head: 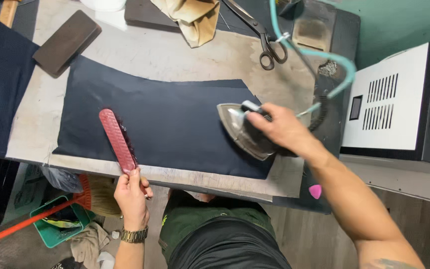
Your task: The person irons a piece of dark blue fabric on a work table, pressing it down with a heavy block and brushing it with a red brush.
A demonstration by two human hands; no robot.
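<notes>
While the dark blue cloth (165, 124) lies flat on the pressing table (140, 47), the iron (242, 132) is gripped by the right hand (282, 129), fingers curled tight round its handle. A red brush (118, 139) is clasped in the left hand (131, 194). If the iron is left sitting too long, the cloth could be burned.

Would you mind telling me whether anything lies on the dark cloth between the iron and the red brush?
Nothing visible does. The iron, gripped by the right hand, and the red brush, held by the left hand, have only flat dark cloth between them.
</notes>
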